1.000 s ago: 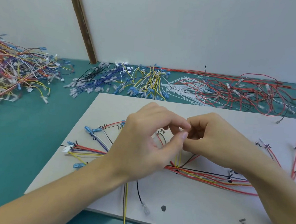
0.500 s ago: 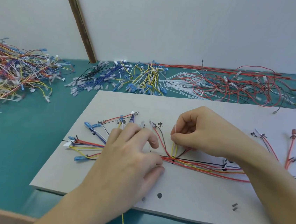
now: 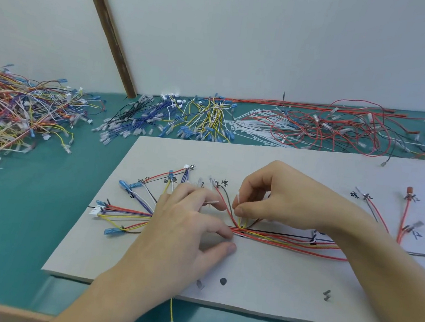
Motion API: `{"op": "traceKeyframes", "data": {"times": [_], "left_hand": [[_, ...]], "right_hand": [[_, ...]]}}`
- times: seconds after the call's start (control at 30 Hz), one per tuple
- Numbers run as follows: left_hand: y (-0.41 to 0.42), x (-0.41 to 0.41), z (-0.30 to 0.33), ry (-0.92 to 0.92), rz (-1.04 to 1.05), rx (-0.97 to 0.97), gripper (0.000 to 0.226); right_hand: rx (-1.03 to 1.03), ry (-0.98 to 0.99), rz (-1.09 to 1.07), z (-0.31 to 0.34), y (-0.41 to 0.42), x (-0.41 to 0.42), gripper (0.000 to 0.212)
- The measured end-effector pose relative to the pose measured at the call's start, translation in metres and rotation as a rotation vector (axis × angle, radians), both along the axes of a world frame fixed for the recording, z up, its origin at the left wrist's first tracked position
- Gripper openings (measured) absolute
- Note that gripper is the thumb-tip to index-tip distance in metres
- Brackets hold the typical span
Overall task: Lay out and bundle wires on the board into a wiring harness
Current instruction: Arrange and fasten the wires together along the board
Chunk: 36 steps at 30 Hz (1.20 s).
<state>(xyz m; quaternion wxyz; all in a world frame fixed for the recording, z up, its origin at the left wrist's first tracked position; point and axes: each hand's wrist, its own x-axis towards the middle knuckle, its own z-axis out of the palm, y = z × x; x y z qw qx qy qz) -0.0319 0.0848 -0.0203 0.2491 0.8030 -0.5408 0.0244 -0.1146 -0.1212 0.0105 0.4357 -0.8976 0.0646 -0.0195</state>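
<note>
The teal table spreads out under everything, and on it lies the pale board, reaching from beyond the fingertips back under both wrists. Loose wire heaps sit well beyond the fingers along the table's far edge. On the board, the wire bundle of red, yellow and black strands runs sideways, passing right at the left fingertips and below the right ones. The left hand lies palm down over the bundle's fanned-out end, fingers loosely curled, index tip pressing the strands to the board, thumb resting just nearer; they clasp nothing that can be seen. The right hand hovers just past those fingertips, its thumb and forefinger pinching a thin white cable tie, with the yellow strands rising to just under the pinch. A white connector sits well outside the left knuckles.
</note>
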Motion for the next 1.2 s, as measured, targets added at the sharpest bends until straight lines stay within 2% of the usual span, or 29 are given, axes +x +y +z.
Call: {"op": "traceKeyframes", "data": {"times": [0.17,0.4,0.53,0.6,0.7,0.77,0.83,0.93,1.07,1.2], "left_hand": [[-0.004,0.0,0.004,-0.05,-0.038,0.02,0.011],[-0.005,-0.004,0.011,-0.166,-0.039,0.071,0.006],[-0.013,-0.014,0.012,-0.352,-0.004,0.056,0.008],[-0.017,-0.018,0.013,-0.436,0.011,0.079,0.011],[-0.02,-0.016,0.01,-0.509,0.028,0.109,0.018],[-0.019,-0.013,0.009,-0.53,0.005,0.073,0.011],[-0.018,-0.01,0.009,-0.518,-0.014,0.038,0.018],[-0.017,-0.005,0.014,-0.425,-0.026,0.062,0.028],[-0.015,0.001,0.017,-0.117,-0.046,0.094,0.037],[-0.017,-0.006,0.01,0.043,0.043,-0.054,0.016]], "right_hand": [[0.033,-0.014,-0.001,-0.002,0.0,0.0,0.007],[0.022,-0.015,0.013,-0.006,-0.002,0.0,0.022],[0.023,-0.039,0.001,-0.006,-0.003,0.001,0.025],[0.017,-0.066,-0.004,-0.006,-0.005,0.001,0.019],[0.005,-0.066,-0.005,-0.007,-0.006,0.001,0.015],[0.013,-0.057,-0.027,-0.006,-0.006,0.001,0.019],[0.013,-0.046,-0.03,-0.006,-0.008,0.001,0.021],[-0.007,0.0,0.022,-0.006,-0.006,0.0,0.013],[0.02,0.033,0.077,-0.005,-0.005,-0.002,0.008],[0.119,0.065,0.115,-0.001,-0.011,-0.004,0.009]]}}
